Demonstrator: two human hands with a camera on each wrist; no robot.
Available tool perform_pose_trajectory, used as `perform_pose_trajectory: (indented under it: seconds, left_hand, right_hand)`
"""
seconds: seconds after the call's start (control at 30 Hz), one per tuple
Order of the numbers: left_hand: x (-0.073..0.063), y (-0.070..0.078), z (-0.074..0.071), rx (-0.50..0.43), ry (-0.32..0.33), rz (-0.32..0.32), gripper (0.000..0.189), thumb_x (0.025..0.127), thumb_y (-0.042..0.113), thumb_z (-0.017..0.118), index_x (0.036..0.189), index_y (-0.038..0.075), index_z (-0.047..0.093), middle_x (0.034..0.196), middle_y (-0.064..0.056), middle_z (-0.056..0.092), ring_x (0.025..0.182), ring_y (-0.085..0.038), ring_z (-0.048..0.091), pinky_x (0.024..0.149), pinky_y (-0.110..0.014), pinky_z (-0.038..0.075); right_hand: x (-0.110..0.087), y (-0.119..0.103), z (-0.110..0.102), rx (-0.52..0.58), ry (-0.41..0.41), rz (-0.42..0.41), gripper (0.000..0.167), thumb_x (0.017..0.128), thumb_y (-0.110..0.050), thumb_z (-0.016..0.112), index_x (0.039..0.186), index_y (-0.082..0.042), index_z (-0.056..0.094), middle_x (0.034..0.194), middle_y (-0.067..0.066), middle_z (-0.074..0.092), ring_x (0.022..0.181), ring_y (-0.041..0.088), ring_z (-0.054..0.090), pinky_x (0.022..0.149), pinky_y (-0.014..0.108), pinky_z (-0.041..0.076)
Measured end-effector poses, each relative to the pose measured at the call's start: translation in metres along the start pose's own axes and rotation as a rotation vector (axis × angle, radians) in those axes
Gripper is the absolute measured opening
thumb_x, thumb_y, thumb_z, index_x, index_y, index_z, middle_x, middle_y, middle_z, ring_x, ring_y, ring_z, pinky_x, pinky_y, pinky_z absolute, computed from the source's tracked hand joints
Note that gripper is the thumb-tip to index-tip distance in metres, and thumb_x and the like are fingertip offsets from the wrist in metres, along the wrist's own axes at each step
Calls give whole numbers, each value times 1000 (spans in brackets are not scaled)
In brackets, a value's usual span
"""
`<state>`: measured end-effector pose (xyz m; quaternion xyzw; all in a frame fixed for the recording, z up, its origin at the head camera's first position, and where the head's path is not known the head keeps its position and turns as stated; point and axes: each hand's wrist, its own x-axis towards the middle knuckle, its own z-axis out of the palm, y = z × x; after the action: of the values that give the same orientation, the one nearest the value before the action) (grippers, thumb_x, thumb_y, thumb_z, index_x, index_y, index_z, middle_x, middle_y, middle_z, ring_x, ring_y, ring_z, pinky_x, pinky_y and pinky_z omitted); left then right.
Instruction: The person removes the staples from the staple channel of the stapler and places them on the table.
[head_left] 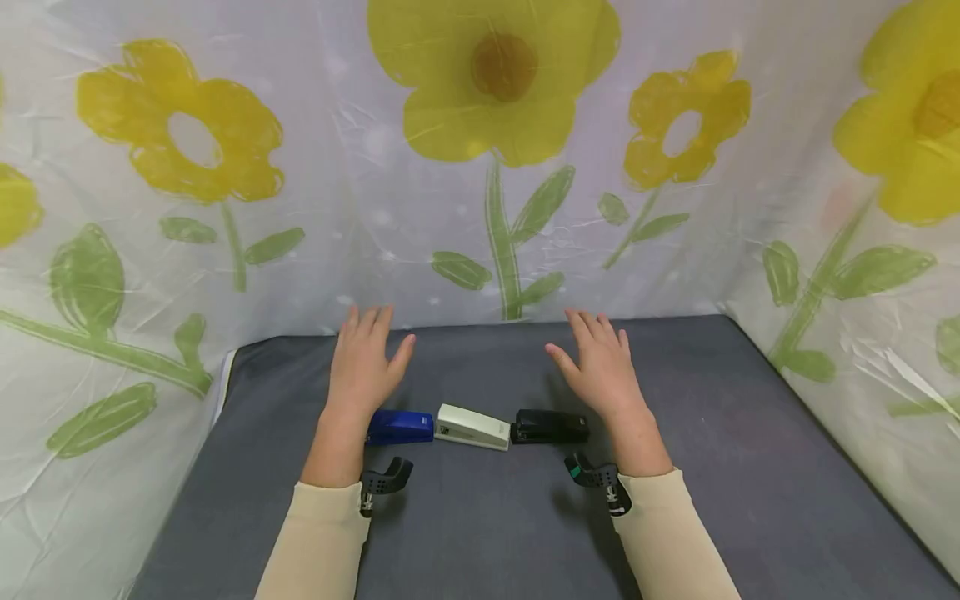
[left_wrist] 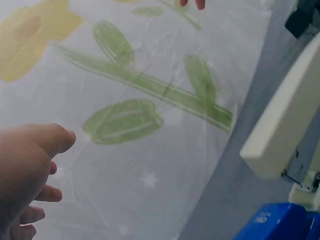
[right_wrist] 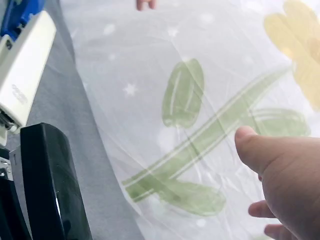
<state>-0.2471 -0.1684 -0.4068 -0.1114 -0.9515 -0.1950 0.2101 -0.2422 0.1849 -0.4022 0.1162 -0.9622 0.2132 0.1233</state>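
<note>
Three staplers lie end to end in a row on the dark grey table: a blue stapler (head_left: 402, 427) on the left, a white stapler (head_left: 472, 427) in the middle, a black stapler (head_left: 551, 426) on the right. My left hand (head_left: 364, 358), fingers spread and holding nothing, hovers near the blue stapler, and that forearm covers its left end. Above and beyond the black stapler is my right hand (head_left: 600, 367), also empty with straight fingers. In the right wrist view the black stapler (right_wrist: 52, 185) and white stapler (right_wrist: 25, 70) appear at the left.
The grey table (head_left: 480, 533) meets a white curtain (head_left: 337, 167) printed with yellow flowers at the back and both sides. Each wrist wears a black strap mount (head_left: 386, 477) under a cream sleeve (head_left: 318, 533).
</note>
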Motion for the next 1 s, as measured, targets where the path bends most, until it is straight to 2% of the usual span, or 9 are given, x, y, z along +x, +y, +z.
perform_pose_trajectory:
  seconds: [0.13,0.3,0.43,0.6,0.73,0.87,1.0]
  left_hand:
    - [0,8,-7,-30,52,37,61,104,34,61,149,-5,48,146,-28,50,145,-54,28,114,-66,24]
    - [-4,15,-12,-82,70,48,59,103,31,63,148,-4,49,144,-28,52,140,-52,38,112,-64,30]
    - [-9,25,-16,-153,55,37,59,104,32,63,150,-2,48,144,-27,53,135,-46,47,107,-62,38]
    - [-12,39,-17,-217,8,37,59,105,35,61,152,1,47,147,-23,52,136,-43,47,106,-60,40]
    - [-12,44,-17,-244,-18,43,59,105,36,60,153,3,47,147,-21,52,136,-41,47,106,-59,40]
    - [-13,46,-18,-259,-12,63,58,104,34,62,152,3,48,146,-21,53,135,-41,48,106,-59,40]
    - [-13,47,-18,-264,-1,99,57,104,31,63,150,2,49,145,-21,55,134,-41,49,105,-59,41]
  right_hand:
    - [-5,-3,-4,9,-10,-42,73,103,-44,62,161,-10,34,158,21,39,149,45,25,115,69,15]
    - [-13,-5,-8,28,-52,-59,72,101,-39,66,159,-8,36,156,21,41,146,42,34,114,68,21]
    - [-19,-5,-10,63,-80,-88,70,102,-36,67,158,-7,38,156,21,42,144,41,37,114,64,26]
    - [-30,-3,-10,141,-121,-69,65,102,-35,66,157,-9,42,154,18,44,140,39,44,108,59,38]
    - [-36,1,-7,160,-131,-72,62,102,-33,67,155,-10,45,150,16,48,136,38,48,105,59,42]
    - [-37,2,-5,161,-144,-121,55,99,-30,72,147,-10,56,141,14,55,128,36,55,100,57,45]
    - [-37,4,-6,183,-201,-175,45,96,-26,76,136,-9,65,133,10,59,122,34,58,98,54,48]
